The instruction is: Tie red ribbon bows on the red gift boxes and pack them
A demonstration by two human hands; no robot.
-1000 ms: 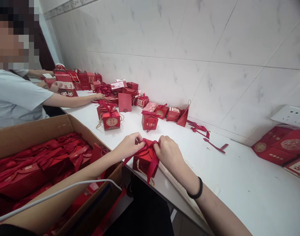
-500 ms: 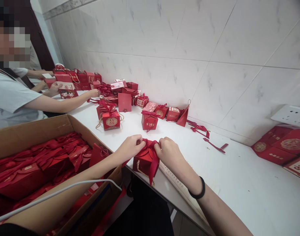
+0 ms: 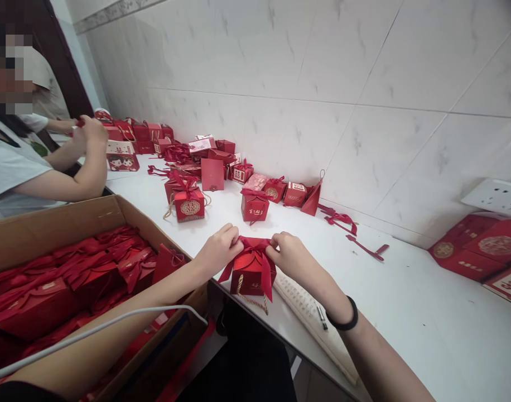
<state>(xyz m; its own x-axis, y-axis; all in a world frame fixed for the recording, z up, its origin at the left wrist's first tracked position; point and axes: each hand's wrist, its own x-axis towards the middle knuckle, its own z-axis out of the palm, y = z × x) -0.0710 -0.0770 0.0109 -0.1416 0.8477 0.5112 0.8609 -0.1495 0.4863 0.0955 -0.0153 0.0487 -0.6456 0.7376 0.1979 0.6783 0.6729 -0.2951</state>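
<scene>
A small red gift box (image 3: 252,272) with a twisted gold cord handle stands at the near edge of the white table. A red ribbon (image 3: 265,273) is tied in a bow across its top, its tails hanging down the sides. My left hand (image 3: 221,245) pinches the bow's left loop between thumb and fingers. On the other side, my right hand (image 3: 289,251) pinches the right loop; a black band circles that wrist. Both hands are drawn slightly apart, level with the box top. A cream printed pouch (image 3: 309,312) lies beside the box, under my right forearm.
At left is a cardboard carton (image 3: 146,223) full of ribboned red boxes, crossed by a white cable (image 3: 125,318). Finished-looking boxes (image 3: 191,206) and loose ribbons (image 3: 366,248) lie along the wall. A power strip (image 3: 493,196) sits at right. A co-worker's hands (image 3: 90,134) are far left.
My hands have spread a little apart, pulling the bow's loops outward, and the box has shifted slightly right. The co-worker's arm has drawn back from the ribbon pile and lifted.
</scene>
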